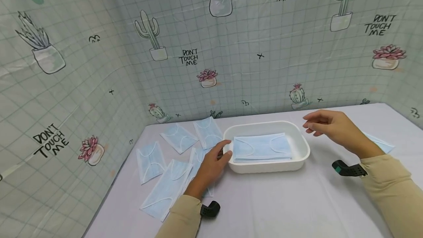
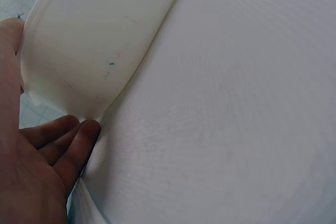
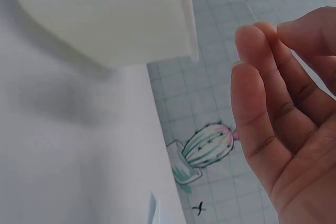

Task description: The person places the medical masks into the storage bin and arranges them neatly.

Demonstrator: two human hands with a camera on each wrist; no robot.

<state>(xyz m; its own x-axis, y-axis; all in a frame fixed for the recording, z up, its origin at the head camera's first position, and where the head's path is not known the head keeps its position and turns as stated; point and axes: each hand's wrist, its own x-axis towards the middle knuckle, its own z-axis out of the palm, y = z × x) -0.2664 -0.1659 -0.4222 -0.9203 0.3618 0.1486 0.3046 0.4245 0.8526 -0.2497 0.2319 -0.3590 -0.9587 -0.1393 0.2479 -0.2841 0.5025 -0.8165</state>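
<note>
A white plastic tray (image 1: 267, 167) sits on the table with a stack of light blue face masks (image 1: 262, 148) inside it, ear loops showing on the top one. My left hand (image 1: 210, 168) is at the tray's left end, thumb and fingers spread against the outside and rim. In the left wrist view, fingertips (image 2: 90, 127) touch the tray's (image 2: 100, 40) lower corner. To the right of the tray, my right hand (image 1: 333, 129) hovers apart from it. Its fingers (image 3: 252, 98) are loosely bent and hold nothing.
Several loose face masks (image 1: 178, 137) lie spread on the table's left part, some partly under the left arm. Another mask (image 1: 380, 143) lies at the right, partly behind the right forearm. Cactus-print cloth (image 1: 251, 36) hangs behind the white table (image 1: 277, 205).
</note>
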